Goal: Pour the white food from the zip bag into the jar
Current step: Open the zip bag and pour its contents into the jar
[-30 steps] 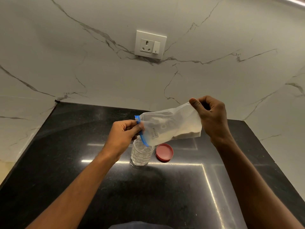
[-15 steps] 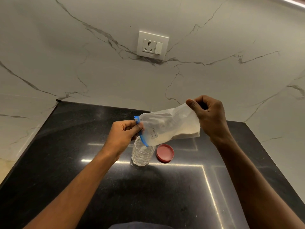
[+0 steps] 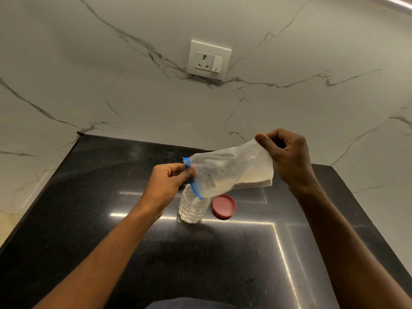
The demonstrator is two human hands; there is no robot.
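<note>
Barely anything shifts from half a second back: both hands hold their places and the zip bag (image 3: 231, 172) stays tipped over the jar (image 3: 194, 207), the powder still heaped at the raised end.

Left hand (image 3: 168, 186) reaches in just left of the jar mouth, wrist straight, fingers curled, its grip pinching the blue zip strip (image 3: 192, 179) at the bag's low end. Right hand (image 3: 289, 157) sits higher, up and right of the jar, knuckles bent, its grip clenched on the bag's bottom corner, lifting it.

So the bag slopes down leftward, mouth right at the jar's rim. Thin, cloudy, crinkled plastic, with a small handwritten label near the zip. White powder (image 3: 252, 182) bunches in the lower right corner of the bag, well back from the opening.

That jar is clear, round, with a dimpled, scale-like wall, and white shows inside it. It stands on the glossy black speckled counter (image 3: 111, 219). A round red lid (image 3: 224, 206) lies flat just right of the jar. Behind the jar rises a white veined marble wall (image 3: 111, 85) carrying a white socket plate (image 3: 209, 60).
</note>
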